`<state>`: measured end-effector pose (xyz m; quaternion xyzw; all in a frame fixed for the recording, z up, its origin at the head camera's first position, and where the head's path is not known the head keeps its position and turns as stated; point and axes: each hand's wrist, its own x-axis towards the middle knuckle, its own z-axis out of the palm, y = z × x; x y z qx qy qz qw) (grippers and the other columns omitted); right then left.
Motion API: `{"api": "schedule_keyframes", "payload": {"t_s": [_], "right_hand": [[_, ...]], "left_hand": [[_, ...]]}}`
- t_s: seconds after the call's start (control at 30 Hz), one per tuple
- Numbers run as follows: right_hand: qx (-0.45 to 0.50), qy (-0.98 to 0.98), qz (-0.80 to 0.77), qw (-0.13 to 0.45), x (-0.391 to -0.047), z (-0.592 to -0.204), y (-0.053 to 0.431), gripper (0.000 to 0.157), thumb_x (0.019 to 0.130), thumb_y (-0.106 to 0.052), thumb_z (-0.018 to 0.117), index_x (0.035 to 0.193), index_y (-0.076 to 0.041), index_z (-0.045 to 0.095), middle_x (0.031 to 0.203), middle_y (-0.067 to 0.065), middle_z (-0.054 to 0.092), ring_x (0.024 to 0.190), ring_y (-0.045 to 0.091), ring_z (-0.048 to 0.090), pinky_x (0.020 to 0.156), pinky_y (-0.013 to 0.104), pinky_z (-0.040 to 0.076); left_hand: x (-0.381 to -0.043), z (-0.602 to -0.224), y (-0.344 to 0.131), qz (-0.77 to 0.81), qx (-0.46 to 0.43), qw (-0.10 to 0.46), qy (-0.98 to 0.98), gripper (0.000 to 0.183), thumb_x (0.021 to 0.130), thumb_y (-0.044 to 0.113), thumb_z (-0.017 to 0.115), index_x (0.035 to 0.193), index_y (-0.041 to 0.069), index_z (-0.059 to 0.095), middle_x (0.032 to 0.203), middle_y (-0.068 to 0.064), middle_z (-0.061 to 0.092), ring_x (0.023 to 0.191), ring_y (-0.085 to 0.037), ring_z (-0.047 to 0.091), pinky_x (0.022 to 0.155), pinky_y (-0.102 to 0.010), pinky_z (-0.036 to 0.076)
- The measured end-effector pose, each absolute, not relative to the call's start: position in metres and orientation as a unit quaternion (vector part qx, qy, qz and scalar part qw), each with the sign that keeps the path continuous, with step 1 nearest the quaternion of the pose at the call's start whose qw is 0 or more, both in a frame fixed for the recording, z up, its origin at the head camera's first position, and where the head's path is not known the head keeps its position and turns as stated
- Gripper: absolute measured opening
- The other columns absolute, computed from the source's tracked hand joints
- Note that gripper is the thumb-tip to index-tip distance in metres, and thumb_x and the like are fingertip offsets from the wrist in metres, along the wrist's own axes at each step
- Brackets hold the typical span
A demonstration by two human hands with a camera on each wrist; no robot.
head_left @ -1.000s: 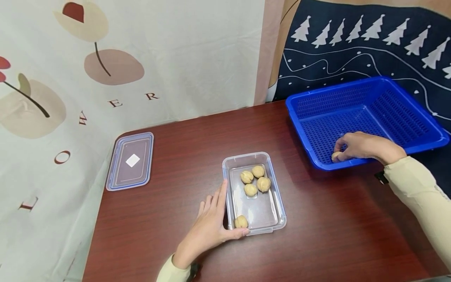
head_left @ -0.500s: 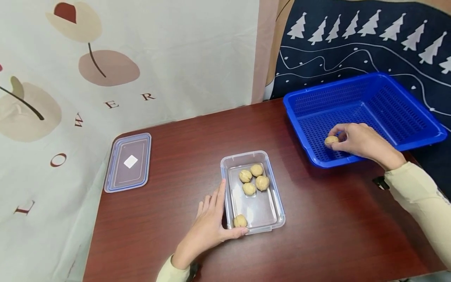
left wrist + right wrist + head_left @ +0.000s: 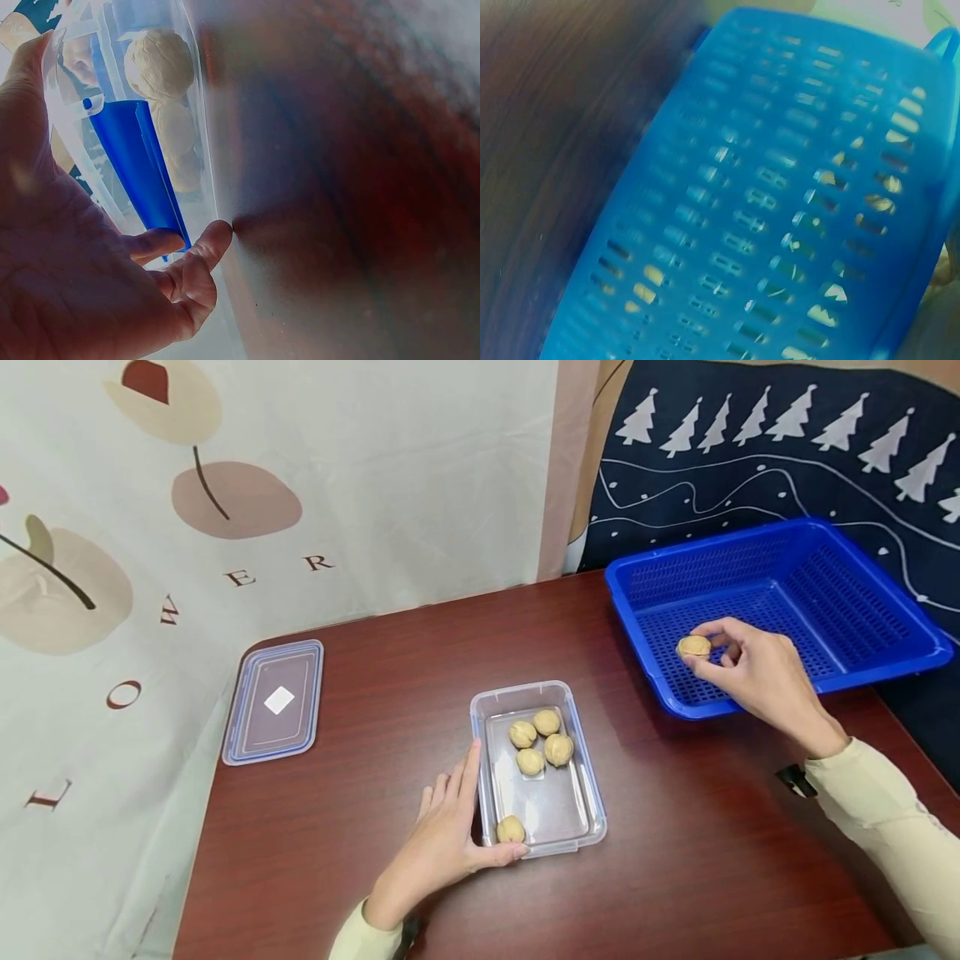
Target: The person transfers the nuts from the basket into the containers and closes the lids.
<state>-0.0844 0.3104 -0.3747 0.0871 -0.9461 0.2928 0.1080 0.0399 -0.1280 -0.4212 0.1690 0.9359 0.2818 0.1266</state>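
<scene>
We see a person's right hand (image 3: 761,677) pinching a single walnut (image 3: 693,646) between thumb and fingers, over the near left end of a blue perforated plastic basket (image 3: 757,602) on a reddish-brown wooden table (image 3: 375,693). Well apart, down to the walnut's left and closer to the person, sits an uncovered clear plastic food container (image 3: 551,802), its long axis running away from the person, far end leaning slightly left. We judge that diagonal gap, from walnut to container, to be the relation that matters. The left hand (image 3: 438,835) is the nearer to the container, fingers spread along its left wall, thumb at its near edge. Inside we count five walnuts (image 3: 530,762), four clustered toward the far end, one in the near left corner, while a clear, blue-edged lid (image 3: 258,727) lies farther left
</scene>
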Motion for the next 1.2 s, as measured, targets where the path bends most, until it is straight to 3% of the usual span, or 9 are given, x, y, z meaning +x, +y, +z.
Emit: {"api": "schedule_keyframes", "payload": {"t_s": [0.4, 1.07, 1.2], "right_hand": [[0.090, -0.912, 0.349, 0.195, -0.071, -0.382, 0.289, 0.036, 0.089, -0.015, 0.091, 0.122, -0.008, 0.078, 0.078, 0.005, 0.063, 0.067, 0.006, 0.049, 0.058, 0.022, 0.033], [0.152, -0.876, 0.394, 0.232, -0.056, -0.387, 0.265, 0.049, 0.077, -0.004, 0.097, 0.122, -0.011, 0.080, 0.066, -0.005, 0.051, 0.057, 0.001, 0.042, 0.053, 0.018, 0.028], [0.186, -0.870, 0.394, 0.230, -0.052, -0.386, 0.257, 0.050, 0.075, -0.004, 0.097, 0.122, -0.010, 0.080, 0.066, -0.008, 0.052, 0.059, 0.001, 0.045, 0.063, 0.025, 0.029]], "left_hand": [[0.040, -0.419, -0.128, 0.278, 0.167, 0.126, 0.938, 0.148, 0.075, 0.085, 0.080, 0.176, 0.022, -0.008, 0.167, -0.022, 0.040, 0.141, -0.040, 0.042, 0.116, -0.067, 0.031], [0.041, -0.416, -0.128, 0.290, 0.171, 0.120, 0.934, 0.147, 0.075, 0.081, 0.083, 0.177, 0.019, -0.004, 0.169, -0.021, 0.039, 0.137, -0.039, 0.044, 0.115, -0.068, 0.031], [0.041, -0.416, -0.128, 0.292, 0.171, 0.120, 0.933, 0.147, 0.076, 0.080, 0.084, 0.177, 0.018, -0.003, 0.169, -0.021, 0.039, 0.136, -0.039, 0.044, 0.115, -0.067, 0.031]]}}
